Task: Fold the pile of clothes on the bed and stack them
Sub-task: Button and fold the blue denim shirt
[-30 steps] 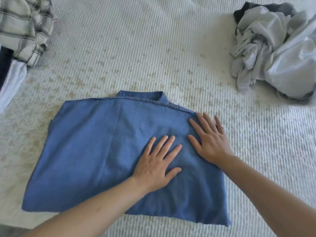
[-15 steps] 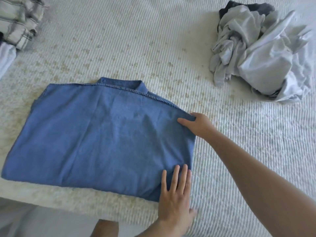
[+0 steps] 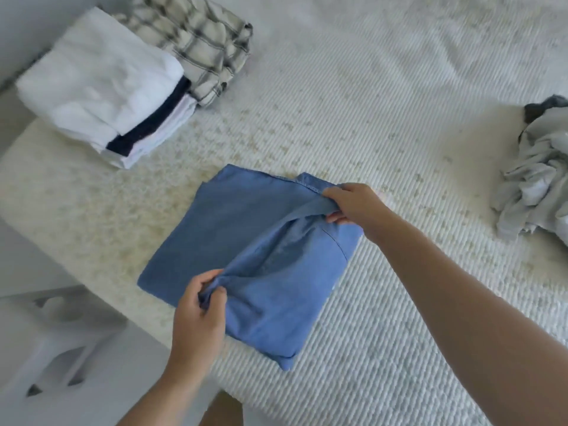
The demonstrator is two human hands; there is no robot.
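Observation:
A blue denim shirt (image 3: 233, 238) lies partly folded on the white bed (image 3: 368, 118), its right half lifted and carried over toward the left. My right hand (image 3: 353, 207) grips the raised edge near the collar. My left hand (image 3: 199, 305) pinches the same raised edge at the near end. A stack of folded clothes (image 3: 101, 87), white on top with a dark layer below, sits at the bed's far left corner. A folded plaid shirt (image 3: 199, 47) lies beside it. The crumpled pile of grey and white clothes (image 3: 538, 176) is at the right edge of view.
The bed's near left edge (image 3: 101, 290) runs diagonally under the shirt. Below it, a white piece of furniture (image 3: 46, 348) stands on the floor. A wall (image 3: 27, 29) shows at the far left.
Both hands went from resting on the shirt's right side to gripping its edge, lifting it and drawing it leftward. My view swung left, bringing the folded stack into sight.

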